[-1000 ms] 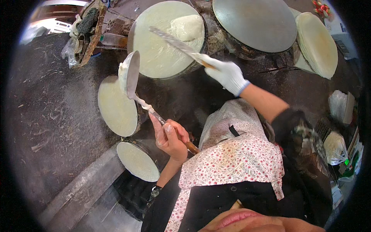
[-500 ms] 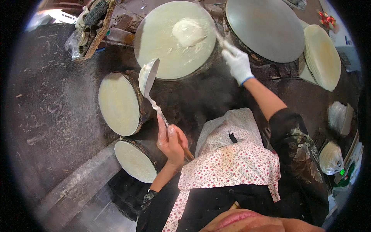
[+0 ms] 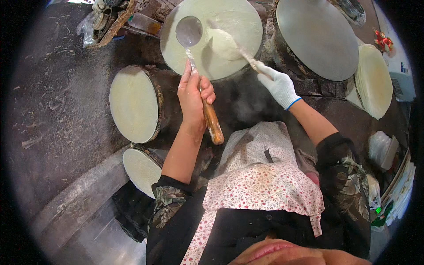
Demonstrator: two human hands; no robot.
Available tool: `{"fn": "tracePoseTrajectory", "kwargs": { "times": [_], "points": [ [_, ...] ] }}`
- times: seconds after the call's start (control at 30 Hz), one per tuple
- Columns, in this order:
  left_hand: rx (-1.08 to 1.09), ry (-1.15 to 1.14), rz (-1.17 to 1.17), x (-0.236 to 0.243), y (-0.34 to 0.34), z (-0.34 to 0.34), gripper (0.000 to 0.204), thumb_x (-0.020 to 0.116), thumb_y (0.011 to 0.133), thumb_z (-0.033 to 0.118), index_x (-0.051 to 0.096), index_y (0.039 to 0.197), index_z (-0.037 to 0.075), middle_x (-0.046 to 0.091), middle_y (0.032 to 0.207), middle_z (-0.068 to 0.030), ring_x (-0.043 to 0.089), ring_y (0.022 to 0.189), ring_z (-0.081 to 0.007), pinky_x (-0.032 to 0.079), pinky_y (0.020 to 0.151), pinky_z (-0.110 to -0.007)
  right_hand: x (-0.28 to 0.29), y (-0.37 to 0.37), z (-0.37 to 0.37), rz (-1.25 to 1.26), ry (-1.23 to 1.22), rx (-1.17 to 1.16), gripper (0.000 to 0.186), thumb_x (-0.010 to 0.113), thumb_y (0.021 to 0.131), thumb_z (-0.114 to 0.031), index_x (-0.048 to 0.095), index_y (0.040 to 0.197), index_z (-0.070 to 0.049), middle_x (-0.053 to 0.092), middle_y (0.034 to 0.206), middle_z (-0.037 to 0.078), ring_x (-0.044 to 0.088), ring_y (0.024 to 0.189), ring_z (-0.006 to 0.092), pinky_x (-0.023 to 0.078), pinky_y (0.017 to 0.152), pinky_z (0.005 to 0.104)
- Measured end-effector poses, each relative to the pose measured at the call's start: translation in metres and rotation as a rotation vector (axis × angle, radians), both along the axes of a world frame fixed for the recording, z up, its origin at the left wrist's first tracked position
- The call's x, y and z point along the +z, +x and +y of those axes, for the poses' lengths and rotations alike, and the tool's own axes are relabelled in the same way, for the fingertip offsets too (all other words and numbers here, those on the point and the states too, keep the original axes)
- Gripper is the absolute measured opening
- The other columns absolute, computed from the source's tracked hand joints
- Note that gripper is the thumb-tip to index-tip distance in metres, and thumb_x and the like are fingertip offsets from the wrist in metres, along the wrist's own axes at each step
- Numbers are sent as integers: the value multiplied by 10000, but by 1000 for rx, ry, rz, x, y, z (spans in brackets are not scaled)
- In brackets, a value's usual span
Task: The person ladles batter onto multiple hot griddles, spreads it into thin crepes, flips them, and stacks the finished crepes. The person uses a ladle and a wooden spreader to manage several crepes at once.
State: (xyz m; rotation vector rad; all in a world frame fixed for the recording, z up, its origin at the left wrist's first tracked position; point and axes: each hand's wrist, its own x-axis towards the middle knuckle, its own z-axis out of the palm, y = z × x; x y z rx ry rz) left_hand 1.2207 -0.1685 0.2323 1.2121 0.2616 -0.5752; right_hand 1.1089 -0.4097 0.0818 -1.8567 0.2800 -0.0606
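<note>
My bare left hand point(image 3: 193, 96) is closed around the wooden handle of a metal ladle point(image 3: 189, 32). The ladle's round bowl hangs over the left part of a large round griddle point(image 3: 176, 55) coated with pale batter. In a white knit glove, my right hand point(image 3: 279, 86) grips a batter spreader by its stick-like, batter-smeared handle point(image 3: 248, 58). Its far end meets a pale rounded mass of batter point(image 3: 226, 47) on the same griddle; whether part of that mass is the spreader's blade, I cannot tell.
Two smaller round griddles bearing pale sheets, one upper point(image 3: 134, 105) and one lower point(image 3: 142, 171), stand at left. A bare grey griddle point(image 3: 318, 37) is at upper right, beside a stack of thin pancakes point(image 3: 373, 81). Plastic-wrapped goods point(image 3: 382, 150) sit at the right edge.
My left hand has moved up with the ladle, whose bowl went from the griddle's lower left edge to over its surface. My right hand and the spreader have shifted slightly right and down.
</note>
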Motion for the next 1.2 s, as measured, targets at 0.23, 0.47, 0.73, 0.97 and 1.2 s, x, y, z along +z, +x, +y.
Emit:
{"fn": "tracePoseTrajectory", "kwargs": {
  "times": [0.23, 0.47, 0.73, 0.97, 1.2],
  "points": [
    [148, -152, 286, 2, -30, 8, 540, 390, 1126, 128, 273, 1648, 196, 435, 773, 13, 400, 576, -58, 399, 491, -227, -4, 4, 13, 140, -38, -164, 440, 723, 986, -212, 662, 1411, -112, 723, 1342, 140, 708, 1204, 183, 523, 1027, 302],
    [309, -916, 849, 32, -41, 16, 275, 435, 1143, 223, 445, 902, 92, 381, 685, 36, 398, 509, -39, 411, 456, -206, 55, 4, 35, 211, 210, 69, 434, 688, 1009, -133, 640, 1428, -27, 725, 1327, 75, 667, 1150, 112, 503, 1014, 258],
    [118, -985, 637, 74, -78, 78, 438, 345, 1164, 279, 401, 782, 73, 394, 613, 9, 375, 377, -77, 426, 336, -230, 95, -22, 28, 208, 93, -184, 412, 702, 1000, -141, 675, 1406, -75, 757, 1266, 95, 708, 1046, 118, 556, 867, 264],
    [349, -1122, 668, 78, -83, 84, 209, 381, 1154, 176, 446, 985, 71, 421, 700, 18, 366, 419, -23, 386, 351, -171, 7, -61, 66, -5, -73, -281, 481, 745, 967, -231, 657, 1438, -192, 757, 1262, 131, 727, 1100, 110, 542, 954, 279],
    [584, -1201, 790, 95, -93, 91, 345, 363, 1159, 208, 394, 843, 71, 388, 665, -5, 464, 479, -103, 463, 399, -264, 48, -39, 83, 39, -2, 26, 579, 658, 957, -131, 566, 1525, -197, 788, 1068, 110, 762, 765, 228, 593, 713, 355]
  ]
}}
